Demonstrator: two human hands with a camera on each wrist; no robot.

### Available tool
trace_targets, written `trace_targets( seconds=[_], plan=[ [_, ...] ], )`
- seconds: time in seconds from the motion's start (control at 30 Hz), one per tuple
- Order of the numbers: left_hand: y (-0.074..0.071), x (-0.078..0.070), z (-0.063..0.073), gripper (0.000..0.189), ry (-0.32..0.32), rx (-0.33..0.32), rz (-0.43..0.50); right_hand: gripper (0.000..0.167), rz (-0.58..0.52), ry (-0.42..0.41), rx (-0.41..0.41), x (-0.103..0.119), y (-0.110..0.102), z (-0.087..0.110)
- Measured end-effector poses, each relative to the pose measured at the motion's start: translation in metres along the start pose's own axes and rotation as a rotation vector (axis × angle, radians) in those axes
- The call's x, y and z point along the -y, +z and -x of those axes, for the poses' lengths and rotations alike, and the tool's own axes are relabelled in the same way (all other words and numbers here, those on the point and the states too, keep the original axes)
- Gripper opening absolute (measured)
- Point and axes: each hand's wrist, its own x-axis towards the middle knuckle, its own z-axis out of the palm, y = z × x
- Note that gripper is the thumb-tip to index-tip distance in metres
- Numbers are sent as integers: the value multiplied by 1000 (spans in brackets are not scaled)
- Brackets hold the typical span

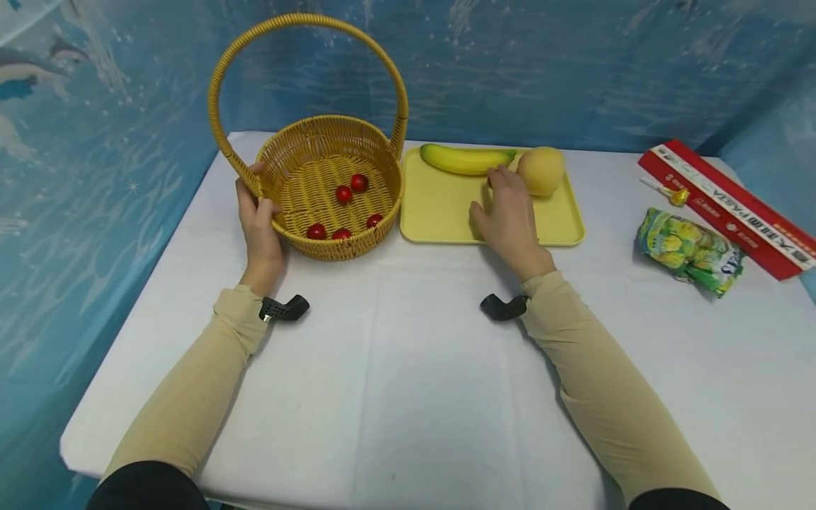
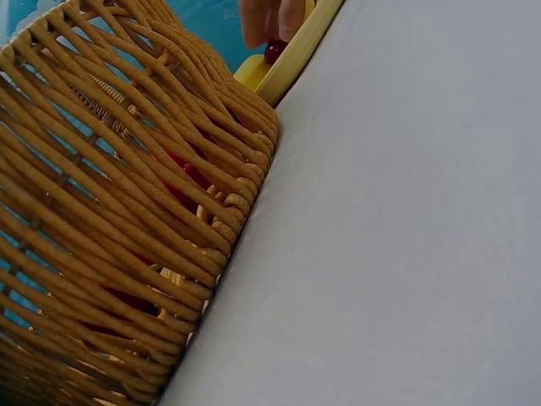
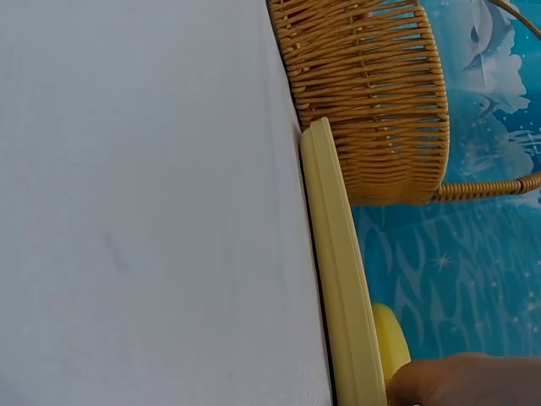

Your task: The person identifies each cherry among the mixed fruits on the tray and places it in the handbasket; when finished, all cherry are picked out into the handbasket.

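Note:
A round yellow wicker basket [image 1: 331,145] with a tall hoop handle stands at the back left, several small red fruits [image 1: 343,194] inside it. My left hand [image 1: 260,234] grips its left side by the handle's base, thumb at the rim. Over the yellow tray [image 1: 440,212], my right hand [image 1: 510,216] reaches down, thumb spread from the index finger. One small red fruit [image 2: 275,51] shows at its fingertips in the left wrist view. Just beyond that hand lie a banana [image 1: 462,160] and a round yellow fruit [image 1: 542,171].
To the right on the white table [image 1: 421,368] lie a green snack bag [image 1: 688,249], a long red box [image 1: 733,205] and a small gold-wrapped lollipop [image 1: 678,196]. A blue sea-patterned curtain [image 1: 574,78] hangs behind. Tray and basket stand side by side.

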Motion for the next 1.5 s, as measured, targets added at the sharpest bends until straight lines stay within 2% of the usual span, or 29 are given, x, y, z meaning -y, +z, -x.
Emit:
trace_targets(
  seconds=[0.1, 0.33, 0.63, 0.8, 1.07, 1.2, 1.37, 1.5],
  plan=[
    [-1, -1, 0, 65, 0, 2, -7, 52, 8, -15, -22, 2, 2, 0],
    [-1, -4, -1, 65, 6, 8, -16, 32, -34, -63, -101, 2, 5, -2],
    [-1, -6, -2, 64, 8, 8, -15, 26, -68, -156, -120, 4, 6, -3],
    [-2, -6, -2, 63, 8, 9, -14, 26, -93, -183, -82, 10, 5, -1],
    [-3, -5, 0, 64, -6, 9, -25, 25, -146, -194, 70, 19, 12, 7],
    [-3, -4, -1, 64, 3, 15, -44, 24, -130, -208, 74, 23, 12, 8],
    [-2, -1, -1, 62, 1, 9, -32, 27, -103, -184, 71, 24, 10, 8],
    [-1, -1, -1, 62, 5, 5, -25, 29, -111, -167, 101, 24, 9, 8]
  ],
)
